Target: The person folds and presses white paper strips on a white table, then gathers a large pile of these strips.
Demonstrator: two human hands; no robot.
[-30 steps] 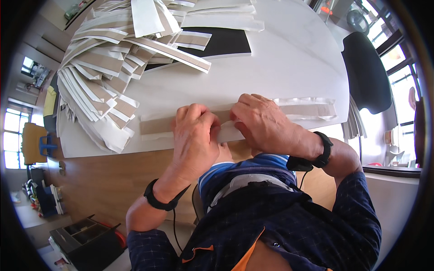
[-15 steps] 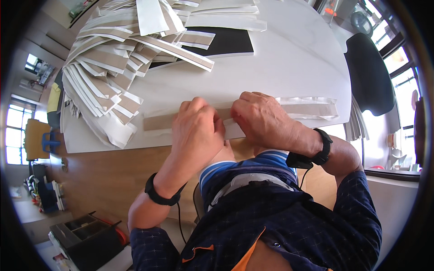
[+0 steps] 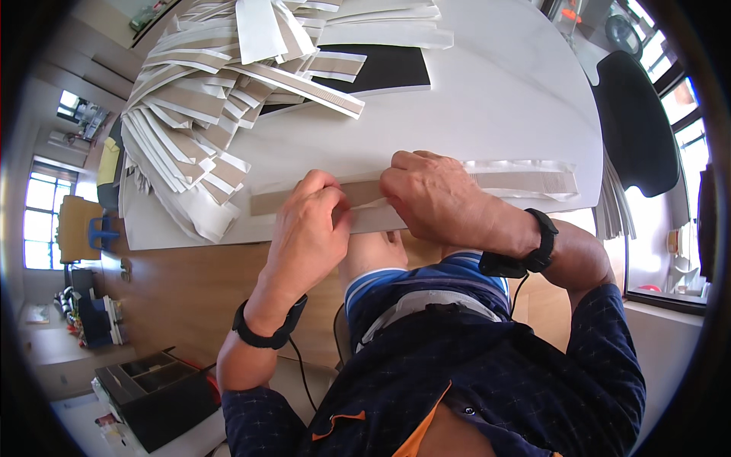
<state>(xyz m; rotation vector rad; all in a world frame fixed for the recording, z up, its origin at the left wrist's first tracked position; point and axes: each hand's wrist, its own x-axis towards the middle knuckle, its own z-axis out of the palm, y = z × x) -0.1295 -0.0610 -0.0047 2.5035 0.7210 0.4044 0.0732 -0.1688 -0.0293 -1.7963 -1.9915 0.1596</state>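
Up and left of where I'm gripping, I see a heap of folded strips [image 3: 198, 114] on the white table [image 3: 495, 99]. A black sheet [image 3: 388, 68] lies straight beyond the grip, and a black chair [image 3: 636, 126] stands off to the right.

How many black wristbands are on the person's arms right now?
2: one black wristband on the left wrist, below the left hand, and one black wristband on the right wrist, behind the right hand. Both hands press the long cardboard strip.

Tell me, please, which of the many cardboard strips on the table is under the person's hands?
It is the long strip along the table's near edge, pressed by the left hand and right hand; the others lie heaped at the far left, untouched.
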